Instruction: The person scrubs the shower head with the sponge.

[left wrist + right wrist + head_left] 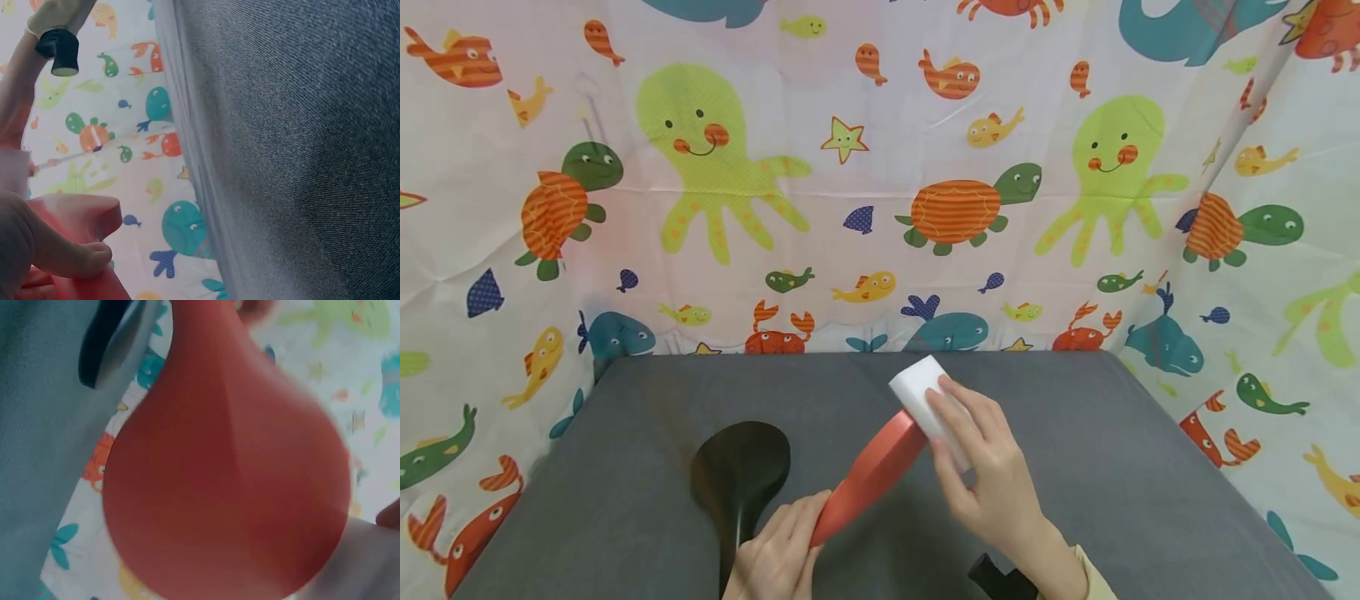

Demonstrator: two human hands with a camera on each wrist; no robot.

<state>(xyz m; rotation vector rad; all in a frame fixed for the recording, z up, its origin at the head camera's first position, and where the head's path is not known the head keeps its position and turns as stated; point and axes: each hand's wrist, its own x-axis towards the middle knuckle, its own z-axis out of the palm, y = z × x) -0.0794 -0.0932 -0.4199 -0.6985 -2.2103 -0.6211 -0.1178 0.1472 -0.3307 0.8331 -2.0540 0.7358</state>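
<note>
A red ladle slants up from my left hand, which grips it by the handle; in the left wrist view the thumb lies along the red handle. My right hand pinches a white sponge between fingers and thumb and holds it against the ladle's upper end. The right wrist view is mostly filled by the ladle's round red bowl, with the sponge at its lower right edge. A black ladle lies on the table left of both hands, its handle partly hidden behind my left hand.
Dark grey cloth covers the table. A curtain printed with sea animals stands behind it and along both sides. At the right wrist sits a black camera mount.
</note>
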